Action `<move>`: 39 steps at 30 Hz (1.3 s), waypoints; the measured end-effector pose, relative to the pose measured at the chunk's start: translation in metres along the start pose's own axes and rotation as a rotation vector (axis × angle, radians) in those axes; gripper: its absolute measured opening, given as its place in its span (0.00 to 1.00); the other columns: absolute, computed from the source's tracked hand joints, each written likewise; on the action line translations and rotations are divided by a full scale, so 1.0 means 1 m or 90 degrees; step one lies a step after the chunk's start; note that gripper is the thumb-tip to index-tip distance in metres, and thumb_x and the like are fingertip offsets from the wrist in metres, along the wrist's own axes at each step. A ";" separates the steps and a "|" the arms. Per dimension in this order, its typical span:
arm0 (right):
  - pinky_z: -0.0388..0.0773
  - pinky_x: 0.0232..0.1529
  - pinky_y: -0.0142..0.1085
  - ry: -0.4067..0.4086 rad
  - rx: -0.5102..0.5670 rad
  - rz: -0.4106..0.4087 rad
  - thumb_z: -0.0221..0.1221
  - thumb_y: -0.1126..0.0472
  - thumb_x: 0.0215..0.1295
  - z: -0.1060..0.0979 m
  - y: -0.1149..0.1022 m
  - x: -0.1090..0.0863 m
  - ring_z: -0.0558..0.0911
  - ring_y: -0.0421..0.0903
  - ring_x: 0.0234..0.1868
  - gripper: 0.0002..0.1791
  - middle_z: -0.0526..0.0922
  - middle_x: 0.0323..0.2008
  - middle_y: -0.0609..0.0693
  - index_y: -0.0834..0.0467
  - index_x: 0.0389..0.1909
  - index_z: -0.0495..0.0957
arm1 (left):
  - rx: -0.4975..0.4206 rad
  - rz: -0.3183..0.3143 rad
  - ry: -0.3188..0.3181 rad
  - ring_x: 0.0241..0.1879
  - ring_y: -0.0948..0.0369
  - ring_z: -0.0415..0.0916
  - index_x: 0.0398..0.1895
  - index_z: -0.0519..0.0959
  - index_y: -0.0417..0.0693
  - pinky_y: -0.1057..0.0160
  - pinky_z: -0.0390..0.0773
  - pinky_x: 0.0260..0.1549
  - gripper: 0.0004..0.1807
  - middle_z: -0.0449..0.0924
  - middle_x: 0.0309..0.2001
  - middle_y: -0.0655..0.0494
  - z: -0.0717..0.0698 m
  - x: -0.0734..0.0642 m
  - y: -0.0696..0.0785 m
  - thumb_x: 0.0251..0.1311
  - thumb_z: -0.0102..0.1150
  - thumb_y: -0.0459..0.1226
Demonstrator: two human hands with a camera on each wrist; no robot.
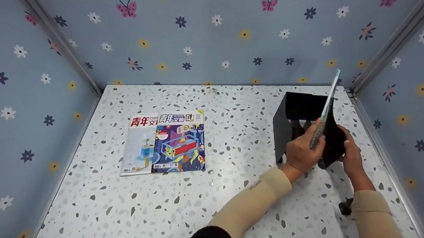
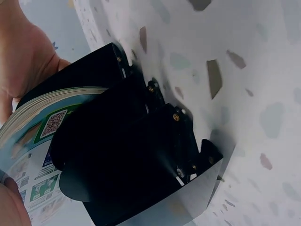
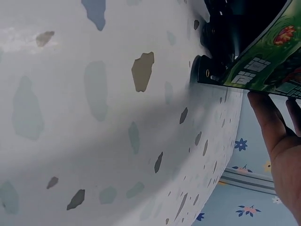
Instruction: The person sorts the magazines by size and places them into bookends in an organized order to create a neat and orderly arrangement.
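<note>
A black desktop book rack (image 1: 281,130) with upright divider panels stands on the right side of the table. My left hand (image 1: 304,150) pinches a magazine (image 1: 328,105) by its near edge, holding it upright and tilted beside the rack's right end panel. In the left wrist view, the magazine's pages and back cover (image 2: 54,125) with a QR code show behind the black dividers (image 2: 127,146). A green illustrated cover (image 3: 275,56) shows in the right wrist view. My right hand (image 1: 352,152) rests against the end panel's outer side, its visible fingers (image 3: 265,113) fairly straight.
Two overlapping magazines (image 1: 179,145) lie flat on the left half of the speckled white table (image 1: 236,189). A small black object (image 1: 345,207) is by the right sleeve. Flower-patterned walls (image 1: 208,37) enclose the back and both sides.
</note>
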State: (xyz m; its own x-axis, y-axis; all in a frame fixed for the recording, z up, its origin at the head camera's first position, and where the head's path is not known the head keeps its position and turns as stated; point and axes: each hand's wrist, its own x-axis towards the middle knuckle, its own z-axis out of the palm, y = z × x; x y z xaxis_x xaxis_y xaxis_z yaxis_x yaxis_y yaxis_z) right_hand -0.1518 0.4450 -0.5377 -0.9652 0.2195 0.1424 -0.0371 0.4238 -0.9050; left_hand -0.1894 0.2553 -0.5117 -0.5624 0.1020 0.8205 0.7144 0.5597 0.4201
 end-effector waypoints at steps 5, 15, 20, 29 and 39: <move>0.77 0.38 0.34 -0.009 -0.004 -0.012 0.28 0.49 0.77 0.002 -0.003 0.000 0.67 0.54 0.63 0.28 0.57 0.73 0.50 0.47 0.75 0.54 | -0.029 -0.025 -0.023 0.21 0.72 0.77 0.66 0.68 0.52 0.80 0.71 0.22 0.25 0.86 0.44 0.60 -0.004 0.000 0.000 0.66 0.52 0.44; 0.71 0.50 0.60 -0.019 0.006 -0.014 0.30 0.44 0.76 0.005 -0.005 -0.003 0.66 0.51 0.64 0.29 0.56 0.74 0.50 0.45 0.75 0.53 | -0.158 -0.169 -0.163 0.27 0.70 0.77 0.63 0.71 0.50 0.77 0.73 0.28 0.26 0.84 0.33 0.60 -0.024 0.019 0.005 0.60 0.55 0.40; 0.71 0.48 0.61 -0.019 -0.009 0.000 0.29 0.44 0.76 0.006 -0.004 -0.002 0.67 0.49 0.60 0.29 0.56 0.73 0.53 0.44 0.75 0.53 | -0.272 -0.284 -0.261 0.27 0.78 0.73 0.61 0.71 0.56 0.81 0.71 0.29 0.26 0.82 0.36 0.65 -0.036 0.032 0.007 0.57 0.57 0.39; 0.76 0.37 0.32 -0.016 -0.002 -0.004 0.30 0.46 0.77 0.008 -0.008 -0.001 0.70 0.48 0.55 0.28 0.59 0.71 0.47 0.45 0.75 0.54 | -0.361 -0.341 -0.285 0.24 0.76 0.74 0.60 0.68 0.55 0.81 0.73 0.27 0.26 0.81 0.41 0.61 -0.042 0.040 0.007 0.58 0.62 0.41; 0.73 0.38 0.28 -0.017 0.022 -0.027 0.34 0.45 0.77 0.009 -0.006 -0.004 0.70 0.47 0.55 0.29 0.60 0.70 0.48 0.47 0.75 0.55 | -0.279 -0.381 -0.314 0.28 0.70 0.72 0.50 0.71 0.58 0.76 0.69 0.28 0.19 0.80 0.33 0.64 -0.054 0.051 0.010 0.55 0.60 0.37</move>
State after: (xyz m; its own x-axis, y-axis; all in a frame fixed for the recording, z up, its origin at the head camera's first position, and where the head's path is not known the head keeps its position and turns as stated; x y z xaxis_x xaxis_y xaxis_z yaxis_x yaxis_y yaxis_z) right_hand -0.1496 0.4342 -0.5367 -0.9689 0.1790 0.1707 -0.0863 0.4018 -0.9116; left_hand -0.1884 0.2216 -0.4445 -0.9355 0.2926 0.1979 0.2814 0.2787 0.9182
